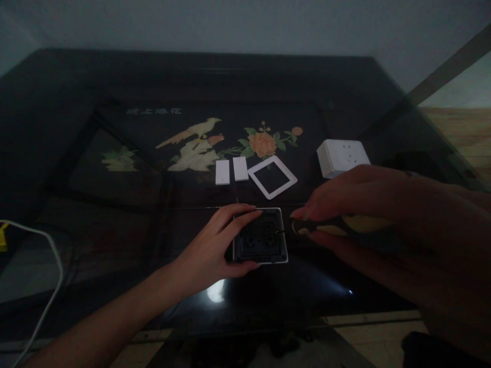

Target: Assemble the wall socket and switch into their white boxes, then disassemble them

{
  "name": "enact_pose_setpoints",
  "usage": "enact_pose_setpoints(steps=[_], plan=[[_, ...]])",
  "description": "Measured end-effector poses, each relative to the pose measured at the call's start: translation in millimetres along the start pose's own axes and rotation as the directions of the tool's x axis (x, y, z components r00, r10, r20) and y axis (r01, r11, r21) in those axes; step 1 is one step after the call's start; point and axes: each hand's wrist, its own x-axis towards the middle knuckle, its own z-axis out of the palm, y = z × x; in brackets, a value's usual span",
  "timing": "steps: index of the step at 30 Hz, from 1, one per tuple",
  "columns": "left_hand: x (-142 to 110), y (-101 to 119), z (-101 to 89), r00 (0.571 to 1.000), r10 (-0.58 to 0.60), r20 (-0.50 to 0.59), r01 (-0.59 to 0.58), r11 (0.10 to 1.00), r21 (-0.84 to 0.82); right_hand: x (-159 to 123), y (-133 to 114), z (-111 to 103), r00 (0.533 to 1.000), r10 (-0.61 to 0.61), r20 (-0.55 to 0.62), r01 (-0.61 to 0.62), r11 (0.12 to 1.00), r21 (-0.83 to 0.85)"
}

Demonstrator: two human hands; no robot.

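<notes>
A square light switch (263,240) with a white rim and a bare black inside lies on the dark glossy table. My left hand (226,237) grips it from the left, fingers over the far edge and thumb along the near edge. A small dark piece (280,232) shows at its right edge, too dim to make out. My right hand (345,204) hovers to the right of the switch, thumb and fingertips apart. Nothing held shows between them; only pale yellow table decoration appears in the gap. Beyond the switch lie a white square frame (290,180) and two white rocker covers (222,173).
A white socket box (339,156) stands behind my right hand. At the left, a white cable (57,255) runs past a yellow object (3,237). The table (184,82) carries bird and flower decoration, and a wall rises behind it.
</notes>
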Motion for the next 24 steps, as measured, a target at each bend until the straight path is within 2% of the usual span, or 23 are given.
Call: enact_pose_setpoints(steps=[4,7,9,11,15,19,22,24], plan=[[0.1,-0.8,0.4,1.000,-0.015,0.008,0.015,1.000,0.004,-0.5,-7.7,1.4,0.998,0.016,-0.053,-0.016,1.000,0.004],[-0.5,-0.9,0.4,1.000,-0.015,0.008,0.015,1.000,0.011,0.1,-10.6,3.9,0.993,0.088,-0.074,-0.086,0.996,0.026],[-0.9,-0.7,0.3,1.000,-0.011,0.012,0.011,1.000,0.017,0.7,-9.4,5.9,0.985,0.166,-0.051,-0.163,0.985,0.050],[-1.0,-0.2,0.1,1.000,-0.015,0.016,0.015,1.000,0.023,0.7,-6.8,6.6,0.981,0.191,0.012,-0.192,0.979,0.074],[-0.2,0.5,0.1,1.000,-0.020,0.012,0.020,0.999,0.031,-2.3,-1.6,1.6,0.996,0.019,0.092,-0.029,0.994,0.105],[0.6,-0.1,1.0,1.000,0.005,-0.008,-0.005,1.000,0.030,-7.5,-1.1,-3.6,0.997,-0.005,0.080,-0.004,0.994,0.111],[0.7,-0.5,1.4,1.000,0.011,-0.012,-0.011,1.000,0.029,-10.1,-5.0,-1.5,0.990,0.139,-0.018,-0.136,0.984,0.115],[0.7,-0.2,1.0,1.000,0.003,-0.006,-0.003,1.000,0.029,-9.2,-7.3,1.0,0.976,0.215,-0.036,-0.211,0.973,0.096]])
